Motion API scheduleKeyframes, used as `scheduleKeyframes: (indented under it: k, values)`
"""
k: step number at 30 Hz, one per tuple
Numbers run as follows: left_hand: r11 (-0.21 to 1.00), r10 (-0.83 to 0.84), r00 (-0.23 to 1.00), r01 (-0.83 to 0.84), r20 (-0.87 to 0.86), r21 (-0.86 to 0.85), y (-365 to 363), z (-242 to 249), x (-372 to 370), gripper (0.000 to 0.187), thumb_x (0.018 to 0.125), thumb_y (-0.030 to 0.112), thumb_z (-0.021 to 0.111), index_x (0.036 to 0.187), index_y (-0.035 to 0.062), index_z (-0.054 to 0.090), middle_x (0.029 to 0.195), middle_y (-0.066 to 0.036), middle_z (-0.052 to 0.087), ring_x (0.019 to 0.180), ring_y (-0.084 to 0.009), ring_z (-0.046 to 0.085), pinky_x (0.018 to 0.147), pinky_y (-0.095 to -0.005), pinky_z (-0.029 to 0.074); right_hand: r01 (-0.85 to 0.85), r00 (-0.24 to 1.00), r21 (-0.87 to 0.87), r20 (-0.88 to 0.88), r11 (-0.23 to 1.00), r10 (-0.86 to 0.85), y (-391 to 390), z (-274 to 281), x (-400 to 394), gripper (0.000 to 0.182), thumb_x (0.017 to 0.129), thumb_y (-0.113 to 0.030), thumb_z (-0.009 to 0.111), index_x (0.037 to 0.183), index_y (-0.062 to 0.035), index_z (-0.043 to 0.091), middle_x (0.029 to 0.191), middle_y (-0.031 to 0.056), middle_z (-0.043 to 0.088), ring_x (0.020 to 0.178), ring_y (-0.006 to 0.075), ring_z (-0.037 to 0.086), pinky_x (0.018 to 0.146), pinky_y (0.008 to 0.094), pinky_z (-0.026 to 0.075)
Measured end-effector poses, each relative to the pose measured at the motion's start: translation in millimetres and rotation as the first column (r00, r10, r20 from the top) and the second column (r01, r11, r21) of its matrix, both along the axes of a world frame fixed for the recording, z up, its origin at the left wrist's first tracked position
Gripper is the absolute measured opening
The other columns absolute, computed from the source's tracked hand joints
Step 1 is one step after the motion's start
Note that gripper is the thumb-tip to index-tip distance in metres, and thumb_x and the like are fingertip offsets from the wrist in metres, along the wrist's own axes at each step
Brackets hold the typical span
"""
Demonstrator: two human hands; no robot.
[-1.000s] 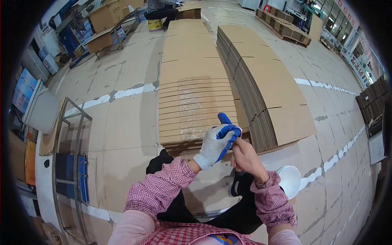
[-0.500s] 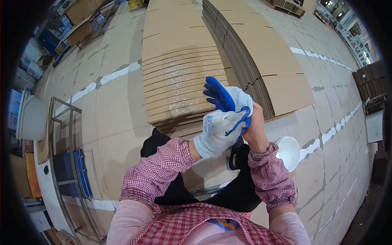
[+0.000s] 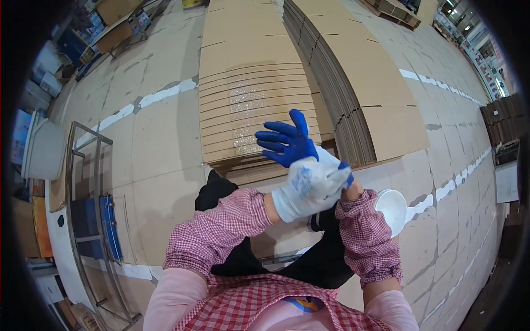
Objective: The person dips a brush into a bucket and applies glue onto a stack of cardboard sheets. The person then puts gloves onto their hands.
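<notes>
My left hand (image 3: 310,185), in a white work glove with blue on its palm side, is closed around the cuff end of the glove at my right wrist. My right hand (image 3: 290,146) is inside that second glove (image 3: 326,157). Its blue-coated fingers are spread and point to the left. Just beyond both hands lies a stack of flat cardboard sheets (image 3: 221,118), with shiny clear tape across the ridged near end. Part of the right glove's cuff is hidden behind my left hand.
A second cardboard stack (image 3: 395,129) lies to the right of the first. A white bucket (image 3: 391,212) stands on the floor by my right forearm. On the left is a metal frame (image 3: 99,190). Brown cardboard (image 3: 502,121) is piled at the far right.
The right glove has come further down over my right hand and wrist, covering skin that was bare. My right fingers have spread apart. My left hand has shifted slightly right.
</notes>
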State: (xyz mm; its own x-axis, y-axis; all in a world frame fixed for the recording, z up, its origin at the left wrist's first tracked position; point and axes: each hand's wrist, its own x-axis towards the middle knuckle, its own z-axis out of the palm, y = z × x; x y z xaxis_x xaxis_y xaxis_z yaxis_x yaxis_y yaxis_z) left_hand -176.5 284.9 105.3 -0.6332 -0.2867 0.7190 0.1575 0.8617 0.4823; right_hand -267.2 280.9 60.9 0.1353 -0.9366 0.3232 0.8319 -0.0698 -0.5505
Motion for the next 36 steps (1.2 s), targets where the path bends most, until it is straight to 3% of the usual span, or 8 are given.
scheduleKeyframes:
  k: [3, 7, 12, 22, 26, 29, 33, 36]
  values:
    - [0.999, -0.051, 0.997, 0.051, 0.054, -0.008, 8.1, -8.0, -2.1, 0.024, 0.068, 0.013, 0.062, 0.092, 0.0079, 0.062, 0.072, -0.008, 0.062, 0.057, -0.0265, 0.057, 0.053, -0.0339, 0.044, 0.114, 0.980, 0.577, 0.067, 0.808, -0.186, -3.8, 1.4, -8.3, 0.069, 0.086, -0.054, 0.045, 0.136, -0.0115, 0.026, 0.136, 0.0150, 0.031, 0.125, 0.0282, 0.033, 0.099, 0.0429, 0.034]
    - [0.995, -0.099, 0.988, 0.095, 0.122, 0.039, 18.9, -16.3, -5.9, 0.024, 0.069, 0.013, 0.062, 0.093, 0.0079, 0.062, 0.074, -0.008, 0.062, 0.060, -0.0269, 0.059, 0.054, -0.0351, 0.045, 0.228, 0.956, 0.675, -0.017, 0.702, -0.294, 9.1, 5.0, -11.1, 0.051, 0.088, -0.050, 0.042, 0.123, -0.0137, 0.048, 0.131, 0.0128, 0.041, 0.123, 0.0299, 0.037, 0.098, 0.0527, 0.033]
    - [0.991, -0.086, 0.995, 0.082, 0.041, 0.103, 19.1, -17.7, -2.8, 0.025, 0.070, 0.014, 0.061, 0.094, 0.0079, 0.062, 0.077, -0.010, 0.063, 0.065, -0.0277, 0.061, 0.056, -0.0359, 0.046, 0.035, 0.958, 0.421, 0.243, 0.906, -0.150, -10.5, 0.5, -10.8, 0.043, 0.090, -0.039, 0.044, 0.120, -0.0074, 0.049, 0.131, 0.0133, 0.042, 0.122, 0.0307, 0.038, 0.100, 0.0518, 0.033]
    - [0.997, 0.077, 0.965, -0.080, 0.250, 0.003, -12.7, -8.9, 42.4, 0.031, 0.072, 0.016, 0.063, 0.101, 0.0089, 0.058, 0.074, -0.011, 0.061, 0.064, -0.0292, 0.060, 0.058, -0.0351, 0.047, 0.351, 0.887, 0.408, 0.144, 0.843, -0.439, -26.6, 13.4, -7.0, 0.042, 0.093, -0.031, 0.041, 0.123, -0.0016, 0.043, 0.126, 0.0167, 0.046, 0.116, 0.0286, 0.046, 0.096, 0.0395, 0.042]
    - [0.958, 0.233, 0.941, -0.265, 0.244, 0.109, -35.3, -35.5, 50.3, 0.033, 0.073, 0.016, 0.063, 0.104, 0.0089, 0.054, 0.071, -0.010, 0.059, 0.062, -0.0301, 0.058, 0.058, -0.0351, 0.046, 0.325, 0.859, 0.424, 0.242, 0.845, -0.452, -42.1, -12.1, -9.5, 0.048, 0.093, -0.038, 0.038, 0.125, -0.0026, 0.041, 0.124, 0.0166, 0.048, 0.113, 0.0271, 0.049, 0.092, 0.0373, 0.046]
    - [0.761, 0.344, 0.887, -0.455, 0.307, 0.463, -52.3, -47.8, 49.5, 0.034, 0.074, 0.014, 0.062, 0.105, 0.0090, 0.051, 0.071, -0.012, 0.059, 0.062, -0.0300, 0.058, 0.058, -0.0350, 0.046, 0.388, 0.835, 0.393, 0.234, 0.834, -0.498, -58.3, -7.7, -0.5, 0.051, 0.092, -0.042, 0.037, 0.125, -0.0036, 0.042, 0.124, 0.0156, 0.048, 0.112, 0.0263, 0.051, 0.089, 0.0369, 0.047]
    - [0.563, 0.439, 0.877, -0.437, 0.194, 0.701, -64.3, -55.2, 53.2, 0.027, 0.073, 0.011, 0.062, 0.098, 0.0040, 0.054, 0.072, -0.017, 0.060, 0.065, -0.0313, 0.060, 0.059, -0.0345, 0.046, 0.546, 0.801, 0.302, 0.086, 0.782, -0.593, -68.6, 13.8, 25.6, 0.055, 0.091, -0.047, 0.036, 0.126, -0.0048, 0.042, 0.125, 0.0136, 0.049, 0.110, 0.0253, 0.052, 0.086, 0.0356, 0.049]
    - [0.610, 0.349, 0.911, -0.400, 0.222, 0.684, -77.9, -78.4, 55.9, 0.022, 0.073, 0.012, 0.062, 0.091, 0.0020, 0.056, 0.074, -0.019, 0.060, 0.069, -0.0334, 0.060, 0.062, -0.0363, 0.046, 0.600, 0.794, 0.230, -0.055, 0.766, -0.606, -78.5, 27.4, 41.4, 0.057, 0.090, -0.049, 0.037, 0.127, -0.0055, 0.043, 0.125, 0.0122, 0.050, 0.109, 0.0247, 0.052, 0.085, 0.0350, 0.049]
